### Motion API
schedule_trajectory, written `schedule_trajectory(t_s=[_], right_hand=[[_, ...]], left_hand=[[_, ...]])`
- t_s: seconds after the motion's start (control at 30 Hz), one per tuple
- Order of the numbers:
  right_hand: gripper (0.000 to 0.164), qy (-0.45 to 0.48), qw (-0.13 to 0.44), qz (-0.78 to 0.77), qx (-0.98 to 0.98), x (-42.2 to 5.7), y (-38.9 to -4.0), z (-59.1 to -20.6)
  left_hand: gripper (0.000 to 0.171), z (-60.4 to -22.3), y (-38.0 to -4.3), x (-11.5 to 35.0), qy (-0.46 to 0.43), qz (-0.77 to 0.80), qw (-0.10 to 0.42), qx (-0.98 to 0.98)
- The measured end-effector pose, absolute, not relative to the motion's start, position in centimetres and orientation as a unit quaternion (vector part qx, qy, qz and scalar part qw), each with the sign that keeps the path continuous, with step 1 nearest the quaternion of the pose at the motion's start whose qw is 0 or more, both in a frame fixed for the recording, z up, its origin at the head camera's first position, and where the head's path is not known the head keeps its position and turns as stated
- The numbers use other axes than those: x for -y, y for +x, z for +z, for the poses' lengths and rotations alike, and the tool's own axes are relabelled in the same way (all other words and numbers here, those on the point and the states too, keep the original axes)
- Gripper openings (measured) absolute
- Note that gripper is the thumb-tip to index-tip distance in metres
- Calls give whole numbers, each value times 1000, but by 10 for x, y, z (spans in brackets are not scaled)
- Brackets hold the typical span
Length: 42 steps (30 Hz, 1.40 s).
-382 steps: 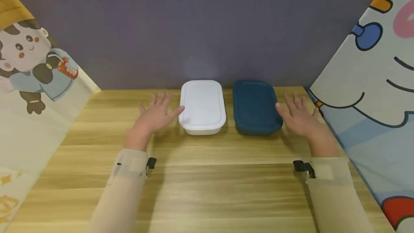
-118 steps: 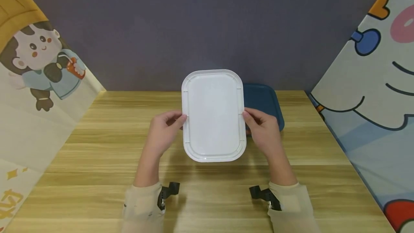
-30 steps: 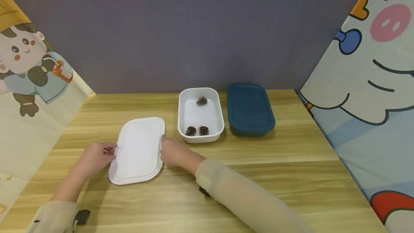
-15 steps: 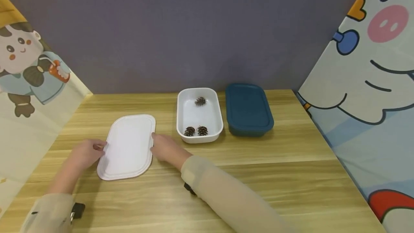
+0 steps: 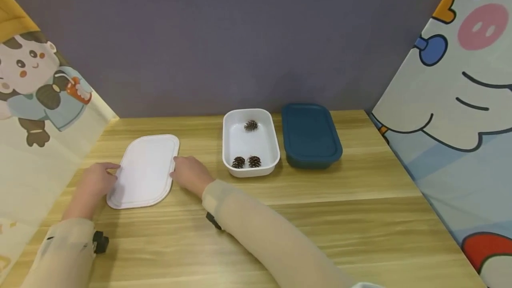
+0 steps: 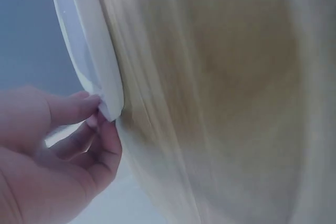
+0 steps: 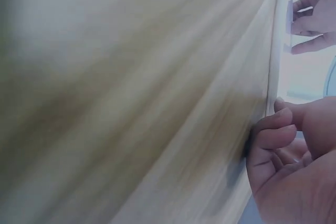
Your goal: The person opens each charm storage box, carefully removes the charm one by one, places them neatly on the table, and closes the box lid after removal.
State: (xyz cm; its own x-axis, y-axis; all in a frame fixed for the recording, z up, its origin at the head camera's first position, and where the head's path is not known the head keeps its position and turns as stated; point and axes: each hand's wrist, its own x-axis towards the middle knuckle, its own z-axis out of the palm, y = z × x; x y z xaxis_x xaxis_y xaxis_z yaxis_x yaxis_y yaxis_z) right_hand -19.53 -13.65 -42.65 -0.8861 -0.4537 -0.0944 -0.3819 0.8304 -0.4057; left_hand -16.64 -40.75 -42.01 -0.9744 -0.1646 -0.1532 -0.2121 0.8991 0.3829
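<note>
Left hand (image 5: 97, 180) and right hand (image 5: 191, 173) are pinching a white lid (image 5: 145, 168) at the frame's left.
Thumbs and fingers are gripping its opposite sides; mid-frame, a white box (image 5: 249, 143) is holding three pine cones (image 5: 254, 162), a dark blue box (image 5: 311, 134) sitting beside it.

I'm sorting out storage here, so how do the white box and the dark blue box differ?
The white box is uncovered, its white lid held apart from it by the left hand and right hand; the dark blue box is covered by its dark blue lid. Three pine cones show inside the white box, whereas any contents of the dark blue box are hidden. Both are rectangular with rounded corners and stand on the wooden table.
</note>
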Motion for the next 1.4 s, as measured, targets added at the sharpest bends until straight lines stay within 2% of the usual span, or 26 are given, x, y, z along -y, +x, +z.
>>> schedule_trajectory(t_s=[0.1, 0.43, 0.67, 0.77, 1.0, 1.23, 1.4], right_hand=[[47, -221, 89, -199, -950, 148, -201, -427], [50, -197, 126, -206, -950, 186, -216, -424], [53, -170, 161, -222, -947, 211, -221, -430], [56, -137, 184, -230, -946, 209, -221, -429], [54, -138, 169, -219, -951, 197, -221, -425], [75, -139, 181, -205, -952, 196, -213, -422], [76, -150, 193, -192, -950, 193, -195, -417]], left_hand=[[47, -419, -170, 415, -106, 203, 41, -973], [39, -425, -178, 444, -157, 183, -6, -971], [45, -426, -180, 457, -184, 190, -24, -964], [47, -428, -184, 455, -186, 204, -21, -961], [47, -427, -192, 449, -177, 202, -9, -963], [47, -418, -190, 443, -171, 203, 0, -964], [44, -409, -198, 421, -144, 173, -49, -973]])
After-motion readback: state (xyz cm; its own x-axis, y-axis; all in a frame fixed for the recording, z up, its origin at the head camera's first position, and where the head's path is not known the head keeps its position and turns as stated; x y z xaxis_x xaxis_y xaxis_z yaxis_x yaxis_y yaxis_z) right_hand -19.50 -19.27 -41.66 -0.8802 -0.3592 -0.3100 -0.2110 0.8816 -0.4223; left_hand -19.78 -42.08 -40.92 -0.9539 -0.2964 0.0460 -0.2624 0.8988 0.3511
